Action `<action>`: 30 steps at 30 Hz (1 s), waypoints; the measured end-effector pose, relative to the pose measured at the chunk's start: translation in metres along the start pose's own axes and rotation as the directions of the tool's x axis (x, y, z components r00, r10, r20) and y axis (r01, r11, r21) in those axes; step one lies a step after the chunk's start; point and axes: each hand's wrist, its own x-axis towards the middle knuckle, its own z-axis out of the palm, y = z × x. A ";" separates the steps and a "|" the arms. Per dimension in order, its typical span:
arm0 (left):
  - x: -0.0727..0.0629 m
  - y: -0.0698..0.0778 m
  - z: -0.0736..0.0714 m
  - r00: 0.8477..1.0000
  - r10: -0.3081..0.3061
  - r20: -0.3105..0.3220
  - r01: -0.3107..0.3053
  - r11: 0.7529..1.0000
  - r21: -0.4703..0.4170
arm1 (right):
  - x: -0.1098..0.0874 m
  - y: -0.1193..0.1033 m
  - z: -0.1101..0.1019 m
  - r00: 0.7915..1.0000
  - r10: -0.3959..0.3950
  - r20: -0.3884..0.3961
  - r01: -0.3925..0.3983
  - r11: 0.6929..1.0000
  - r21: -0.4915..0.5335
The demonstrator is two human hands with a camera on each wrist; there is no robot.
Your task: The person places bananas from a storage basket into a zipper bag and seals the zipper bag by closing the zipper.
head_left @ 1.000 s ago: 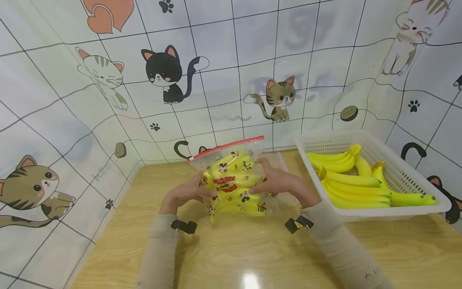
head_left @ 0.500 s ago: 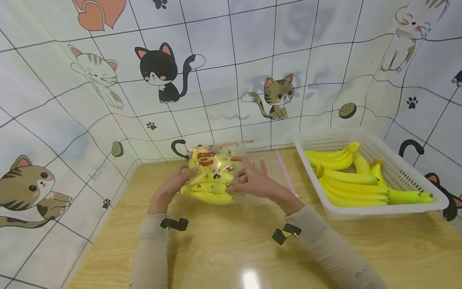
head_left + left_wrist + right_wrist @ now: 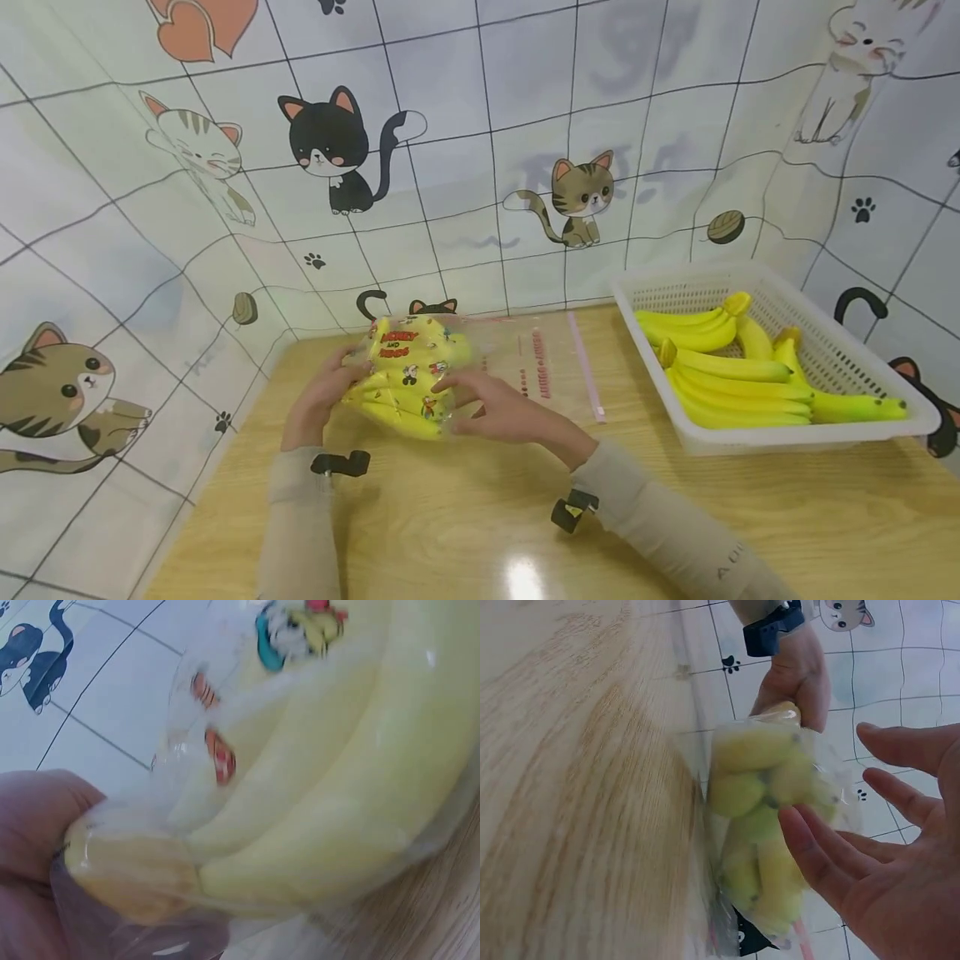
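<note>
A clear printed zip bag (image 3: 408, 375) of yellow bananas is at the left of the table, tilted. My left hand (image 3: 321, 396) grips its left end; in the left wrist view the hand (image 3: 37, 847) is at the stem end of the bananas (image 3: 300, 810), seen through the plastic. At the bag's right side is my right hand (image 3: 502, 408). Its fingers are extended and spread in the right wrist view, near the filled bag (image 3: 757, 810); whether a fingertip touches it I cannot tell.
A flat clear bag with a pink zip strip (image 3: 555, 367) lies right of the hands. Farther right, a white plastic basket (image 3: 693, 437) holds several bananas (image 3: 735, 392). A cat-printed sheet (image 3: 465, 192) covers the wall behind the wooden table (image 3: 450, 517).
The filled bag moved left and turned, its red zip edge no longer showing upright. Both hands shifted left, and the right hand went from holding the bag's side to spread fingers beside it.
</note>
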 end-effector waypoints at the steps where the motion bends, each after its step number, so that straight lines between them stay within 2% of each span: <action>1: 0.000 -0.002 -0.003 1.000 -0.001 -0.023 0.001 1.000 -0.002 | 0.000 -0.002 0.000 1.000 -0.003 0.013 0.003 1.000 0.001; 4: -0.001 -0.007 -0.011 0.993 -0.014 -0.114 0.017 1.000 0.024 | 0.000 -0.005 -0.002 0.999 -0.002 0.047 0.003 1.000 -0.025; 6: -0.003 -0.011 -0.015 0.983 -0.037 -0.178 0.045 0.998 0.037 | 0.000 -0.005 -0.004 0.998 0.005 0.067 -0.001 0.998 -0.055; 9: -0.006 -0.017 -0.019 0.959 -0.073 -0.275 0.084 0.996 0.030 | -0.002 -0.004 -0.009 0.997 0.024 0.080 -0.017 0.996 -0.083; 12: -0.007 -0.022 -0.021 0.929 -0.081 -0.361 0.104 0.994 0.045 | -0.004 0.000 -0.015 0.996 0.029 0.078 -0.021 0.995 -0.102; 17: -0.004 -0.024 -0.022 0.904 -0.019 -0.427 0.110 0.976 0.189 | -0.005 0.006 -0.023 0.996 0.022 0.090 -0.008 0.989 -0.145; 20: -0.006 -0.009 -0.019 0.900 0.042 -0.434 0.088 0.957 0.276 | -0.004 0.009 -0.026 0.996 0.028 0.085 -0.013 0.986 -0.164; 23: -0.012 0.018 -0.009 0.906 0.132 -0.401 0.036 0.923 0.384 | -0.003 0.013 -0.030 0.998 0.033 0.061 -0.022 0.982 -0.187; 26: -0.017 0.041 0.008 0.930 0.211 -0.301 -0.025 0.853 0.521 | -0.002 0.016 -0.034 0.999 0.041 0.012 -0.037 0.972 -0.231; 28: -0.019 0.050 0.022 0.957 0.208 -0.203 -0.049 0.805 0.592 | -0.002 0.018 -0.036 0.998 0.046 -0.036 -0.054 0.959 -0.278; 30: -0.020 0.053 0.034 0.975 0.181 -0.127 -0.060 0.769 0.636 | -0.003 0.021 -0.037 0.994 0.071 -0.088 -0.096 0.943 -0.319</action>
